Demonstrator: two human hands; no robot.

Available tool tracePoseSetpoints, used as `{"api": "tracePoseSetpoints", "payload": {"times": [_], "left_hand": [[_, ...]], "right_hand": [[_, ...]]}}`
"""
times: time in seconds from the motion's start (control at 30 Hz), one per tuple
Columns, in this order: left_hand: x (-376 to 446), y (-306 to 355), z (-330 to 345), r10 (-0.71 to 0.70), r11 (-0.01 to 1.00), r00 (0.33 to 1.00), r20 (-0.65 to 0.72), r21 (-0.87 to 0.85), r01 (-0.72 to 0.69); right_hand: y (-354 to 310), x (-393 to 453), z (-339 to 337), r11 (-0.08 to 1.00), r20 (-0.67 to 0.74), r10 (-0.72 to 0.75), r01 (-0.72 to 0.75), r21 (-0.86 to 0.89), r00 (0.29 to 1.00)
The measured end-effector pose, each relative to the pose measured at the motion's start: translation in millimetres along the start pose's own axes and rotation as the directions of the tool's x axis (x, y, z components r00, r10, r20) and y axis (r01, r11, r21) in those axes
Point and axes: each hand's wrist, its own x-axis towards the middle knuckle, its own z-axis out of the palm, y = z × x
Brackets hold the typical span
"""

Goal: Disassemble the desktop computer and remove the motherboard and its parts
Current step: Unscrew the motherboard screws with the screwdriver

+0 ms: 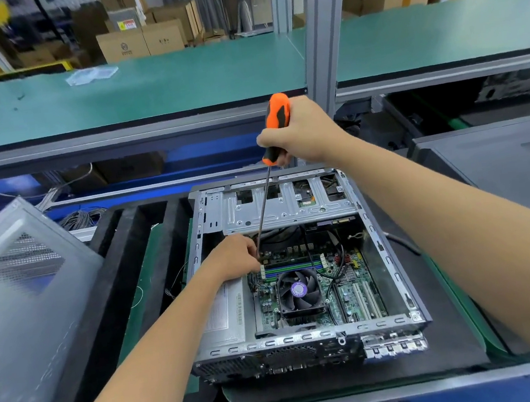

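An open desktop case (396,271) lies on its side in front of me. Inside it sits the green motherboard (358,293) with a black CPU fan (299,292) and RAM sticks (293,267). My right hand (302,131) grips the orange-and-black handle of a long screwdriver (275,122) above the case. Its shaft runs down to the motherboard's far left corner. My left hand (233,256) pinches the shaft near the tip, which is hidden behind the fingers. A silver power supply (226,316) fills the case's left side.
The removed grey side panel (25,297) leans at the left. Black foam strips (136,250) lie left of the case. A dark flat panel (499,165) rests at the right. A green shelf (175,81) and an aluminium post (324,43) stand behind.
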Motion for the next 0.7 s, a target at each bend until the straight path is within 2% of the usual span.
{"api": "tracePoseSetpoints", "payload": {"times": [0.23, 0.43, 0.7], "left_hand": [[5.4, 2.2, 0.2, -0.063, 0.998, 0.992, 0.11, 0.012, 0.062], [6.1, -0.6, -1.2, -0.073, 0.989, 0.978, 0.196, -0.11, 0.095], [3.5, -1.2, -3.2, -0.022, 0.96, 0.974, 0.227, -0.266, 0.083]], "right_hand": [[9.0, -10.3, -15.7, 0.998, -0.024, 0.045, -0.044, 0.047, 0.999], [13.0, -14.8, -29.7, 0.995, -0.052, 0.05, -0.045, 0.09, 0.997], [21.7, -13.6, -37.7, 0.992, -0.073, 0.057, -0.048, 0.118, 0.996]]}}
